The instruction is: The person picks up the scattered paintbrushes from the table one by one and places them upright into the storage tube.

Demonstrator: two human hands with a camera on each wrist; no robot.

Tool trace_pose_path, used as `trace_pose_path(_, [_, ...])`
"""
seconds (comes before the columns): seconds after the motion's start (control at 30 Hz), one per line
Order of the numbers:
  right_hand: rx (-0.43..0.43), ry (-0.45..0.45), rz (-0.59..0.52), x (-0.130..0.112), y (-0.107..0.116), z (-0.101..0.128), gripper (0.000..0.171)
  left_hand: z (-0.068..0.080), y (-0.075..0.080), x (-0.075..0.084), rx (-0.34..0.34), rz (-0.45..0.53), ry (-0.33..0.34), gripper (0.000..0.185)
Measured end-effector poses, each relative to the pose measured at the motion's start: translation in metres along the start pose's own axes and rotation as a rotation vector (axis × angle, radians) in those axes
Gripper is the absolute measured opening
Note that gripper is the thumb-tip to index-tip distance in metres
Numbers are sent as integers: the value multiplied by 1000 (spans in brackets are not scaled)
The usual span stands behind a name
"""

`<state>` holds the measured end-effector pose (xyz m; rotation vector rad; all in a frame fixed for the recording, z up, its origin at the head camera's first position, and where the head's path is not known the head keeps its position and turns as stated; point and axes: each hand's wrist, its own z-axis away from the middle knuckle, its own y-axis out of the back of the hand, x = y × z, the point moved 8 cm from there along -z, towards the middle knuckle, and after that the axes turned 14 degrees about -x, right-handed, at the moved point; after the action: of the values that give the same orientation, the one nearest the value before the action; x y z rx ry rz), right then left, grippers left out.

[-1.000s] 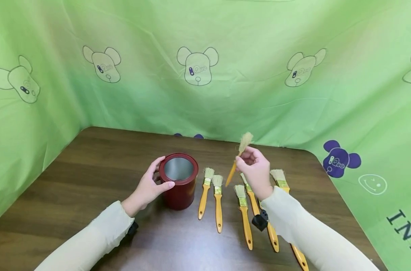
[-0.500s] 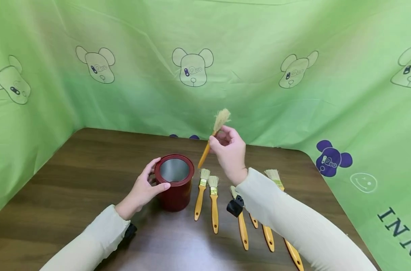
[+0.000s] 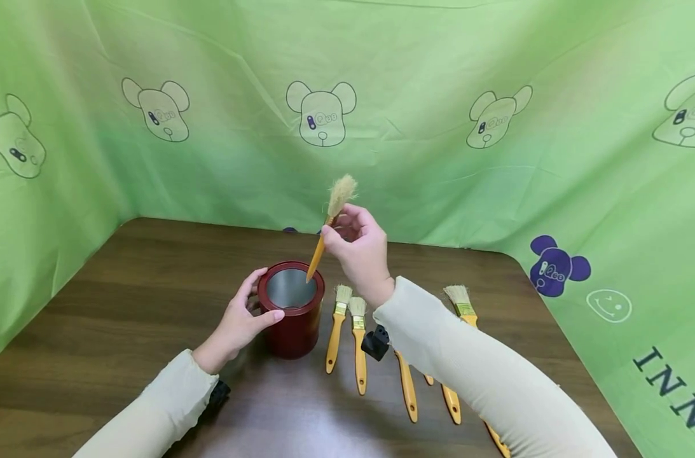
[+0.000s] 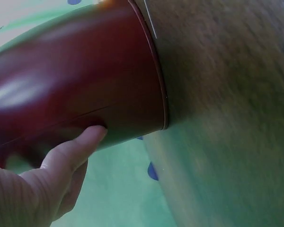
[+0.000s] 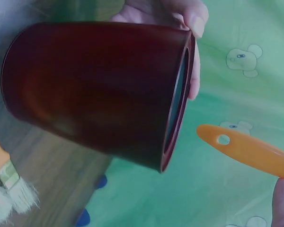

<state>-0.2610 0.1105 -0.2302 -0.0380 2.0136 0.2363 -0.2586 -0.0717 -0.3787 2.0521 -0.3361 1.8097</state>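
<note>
A dark red can (image 3: 292, 308) with a shiny metal inside stands upright on the brown table (image 3: 124, 299). My left hand (image 3: 245, 318) grips its side near the rim; the thumb (image 4: 73, 151) presses the red wall (image 4: 80, 90). My right hand (image 3: 355, 251) pinches a brush (image 3: 327, 222) with an orange handle, bristles up. The handle's lower end hangs just over the can's open mouth. In the right wrist view the handle end (image 5: 246, 149) with its hole sits just off the can's rim (image 5: 177, 101).
Several more orange-handled brushes (image 3: 347, 337) lie side by side on the table right of the can, partly under my right forearm. Green cloth with bear prints (image 3: 321, 117) walls the table at the back and both sides.
My right hand has carried the brush up and leftward from above the row of brushes to above the can's mouth. The left hand stays on the can.
</note>
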Motion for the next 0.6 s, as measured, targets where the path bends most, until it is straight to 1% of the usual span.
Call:
trace_pose_path(0.1, [-15, -55, 10, 4, -3, -2, 36, -1, 0, 0, -6, -15, 0, 74])
trace_pose_path(0.23, [-11, -121, 35, 7, -2, -1, 37, -3, -3, -1, -36, -20, 10, 74])
trace_pose_path(0.33, [23, -142, 51, 9, -2, 0, 38, -4, -3, -2, -44, -14, 11, 75])
trace_pose_path(0.5, [92, -155, 60, 20, -12, 5, 36, -2, 1, -2, -23, -11, -1, 74])
trace_pose_path(0.6, [100, -170, 59, 29, -18, 10, 35, -1, 2, -3, -19, -13, -1, 74])
